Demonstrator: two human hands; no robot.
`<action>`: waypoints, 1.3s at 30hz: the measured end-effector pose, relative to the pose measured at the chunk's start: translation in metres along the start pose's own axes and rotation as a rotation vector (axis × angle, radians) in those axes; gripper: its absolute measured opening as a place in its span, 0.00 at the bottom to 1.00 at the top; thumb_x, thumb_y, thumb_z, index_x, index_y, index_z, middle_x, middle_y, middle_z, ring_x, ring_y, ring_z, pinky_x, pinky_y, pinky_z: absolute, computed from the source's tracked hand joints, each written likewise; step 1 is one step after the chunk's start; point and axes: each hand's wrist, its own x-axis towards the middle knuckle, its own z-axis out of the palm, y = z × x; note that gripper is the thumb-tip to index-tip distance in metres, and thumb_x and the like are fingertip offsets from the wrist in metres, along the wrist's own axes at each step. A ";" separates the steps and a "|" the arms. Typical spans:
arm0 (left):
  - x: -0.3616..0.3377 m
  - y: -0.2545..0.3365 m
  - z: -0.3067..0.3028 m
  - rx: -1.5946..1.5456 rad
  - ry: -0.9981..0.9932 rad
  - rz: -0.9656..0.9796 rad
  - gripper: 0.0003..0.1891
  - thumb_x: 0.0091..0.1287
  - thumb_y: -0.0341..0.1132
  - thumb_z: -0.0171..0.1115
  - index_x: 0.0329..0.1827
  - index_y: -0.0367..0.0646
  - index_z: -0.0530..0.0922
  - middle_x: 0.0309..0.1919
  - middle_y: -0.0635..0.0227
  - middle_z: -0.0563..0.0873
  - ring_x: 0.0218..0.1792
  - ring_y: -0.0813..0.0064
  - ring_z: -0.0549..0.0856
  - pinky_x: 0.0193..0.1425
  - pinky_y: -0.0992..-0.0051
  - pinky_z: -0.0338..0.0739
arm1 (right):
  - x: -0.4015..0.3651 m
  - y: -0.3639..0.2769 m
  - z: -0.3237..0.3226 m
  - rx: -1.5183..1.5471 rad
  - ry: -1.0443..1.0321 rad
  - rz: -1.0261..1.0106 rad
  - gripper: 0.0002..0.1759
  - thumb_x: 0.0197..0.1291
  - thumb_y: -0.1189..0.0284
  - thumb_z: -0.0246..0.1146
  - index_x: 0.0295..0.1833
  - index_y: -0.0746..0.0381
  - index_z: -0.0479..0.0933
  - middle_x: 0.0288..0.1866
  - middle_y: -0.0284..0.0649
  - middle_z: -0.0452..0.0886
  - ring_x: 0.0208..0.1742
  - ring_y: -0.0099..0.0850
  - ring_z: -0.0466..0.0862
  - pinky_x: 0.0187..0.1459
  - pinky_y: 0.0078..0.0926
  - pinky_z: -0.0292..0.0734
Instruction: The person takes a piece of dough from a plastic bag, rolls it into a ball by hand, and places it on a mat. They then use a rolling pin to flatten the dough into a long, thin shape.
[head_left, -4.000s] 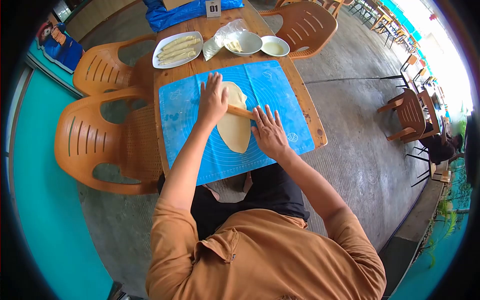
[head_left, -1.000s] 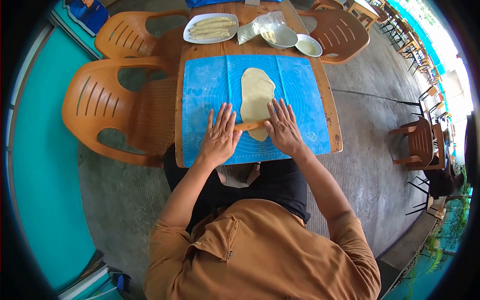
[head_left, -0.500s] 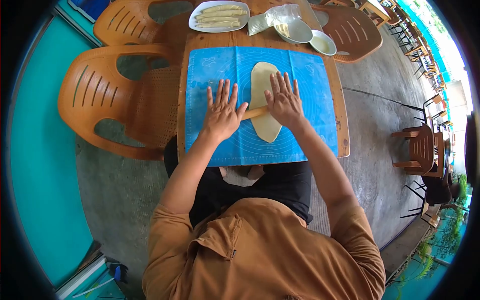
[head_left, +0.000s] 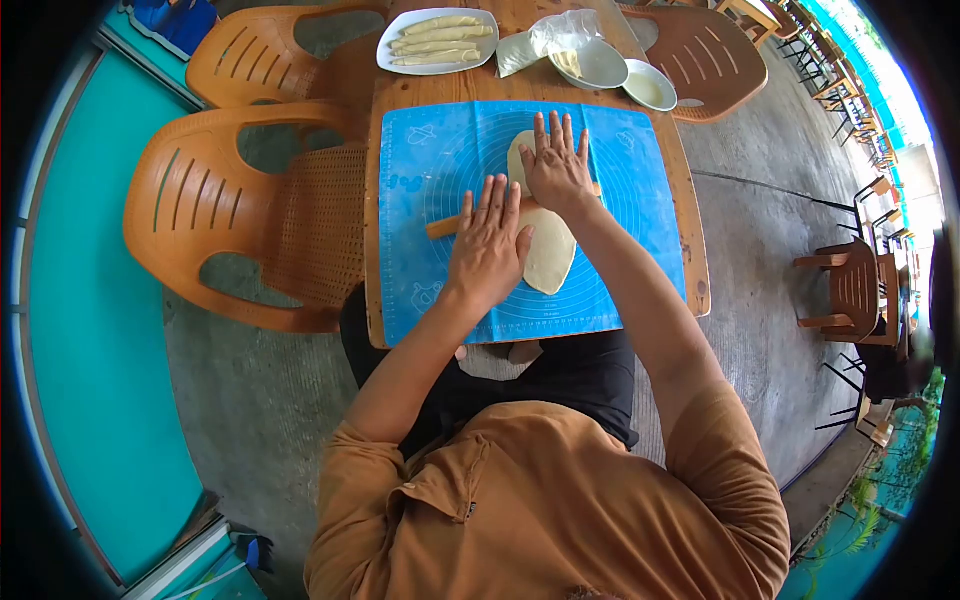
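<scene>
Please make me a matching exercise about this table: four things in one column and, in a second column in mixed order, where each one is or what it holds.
Things:
1. dough
2. rolling pin
3. white plate
4. small bowl

Places or contents:
A. holds a pale liquid
B. under the left hand and the right hand
C. flat on the blue mat
D. holds pale rolled sticks

Pairs: 1-C, 2-B, 3-D, 4-A
</scene>
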 end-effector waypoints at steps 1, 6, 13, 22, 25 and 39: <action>-0.001 -0.004 0.006 0.007 -0.002 0.004 0.35 0.86 0.48 0.43 0.86 0.31 0.57 0.86 0.43 0.57 0.89 0.52 0.51 0.91 0.49 0.40 | 0.003 -0.001 0.004 0.006 0.060 0.008 0.40 0.84 0.49 0.40 0.89 0.64 0.51 0.90 0.55 0.51 0.92 0.52 0.45 0.87 0.60 0.35; 0.020 -0.013 0.022 0.147 0.023 -0.072 0.36 0.87 0.52 0.33 0.87 0.32 0.55 0.88 0.46 0.51 0.90 0.56 0.43 0.92 0.51 0.31 | 0.014 0.001 -0.007 0.331 0.355 -0.125 0.32 0.84 0.54 0.46 0.78 0.68 0.67 0.76 0.55 0.74 0.79 0.50 0.71 0.82 0.52 0.59; 0.043 -0.023 0.016 0.224 -0.053 -0.112 0.36 0.87 0.52 0.31 0.87 0.32 0.54 0.89 0.51 0.51 0.90 0.59 0.44 0.92 0.51 0.30 | -0.041 0.011 -0.021 0.243 0.352 -0.192 0.28 0.83 0.61 0.50 0.78 0.68 0.69 0.79 0.54 0.72 0.84 0.52 0.65 0.85 0.50 0.55; 0.088 -0.054 0.022 0.228 -0.050 -0.152 0.35 0.87 0.51 0.34 0.86 0.34 0.59 0.87 0.50 0.57 0.89 0.56 0.48 0.90 0.44 0.32 | -0.055 0.037 -0.018 -0.007 0.097 -0.168 0.37 0.85 0.54 0.41 0.87 0.67 0.54 0.90 0.50 0.54 0.92 0.48 0.47 0.89 0.49 0.40; 0.105 -0.065 0.022 0.238 -0.038 -0.165 0.35 0.87 0.53 0.31 0.88 0.38 0.56 0.89 0.52 0.53 0.90 0.58 0.44 0.91 0.46 0.31 | -0.032 0.036 -0.014 -0.021 0.073 -0.149 0.38 0.85 0.52 0.38 0.87 0.67 0.54 0.90 0.50 0.54 0.92 0.48 0.46 0.89 0.49 0.38; 0.153 -0.099 0.030 0.259 0.006 -0.208 0.35 0.85 0.49 0.41 0.89 0.39 0.52 0.89 0.47 0.50 0.90 0.52 0.41 0.89 0.41 0.31 | 0.038 0.031 -0.005 -0.055 -0.060 -0.063 0.40 0.84 0.50 0.35 0.87 0.70 0.52 0.90 0.52 0.54 0.92 0.49 0.46 0.89 0.49 0.38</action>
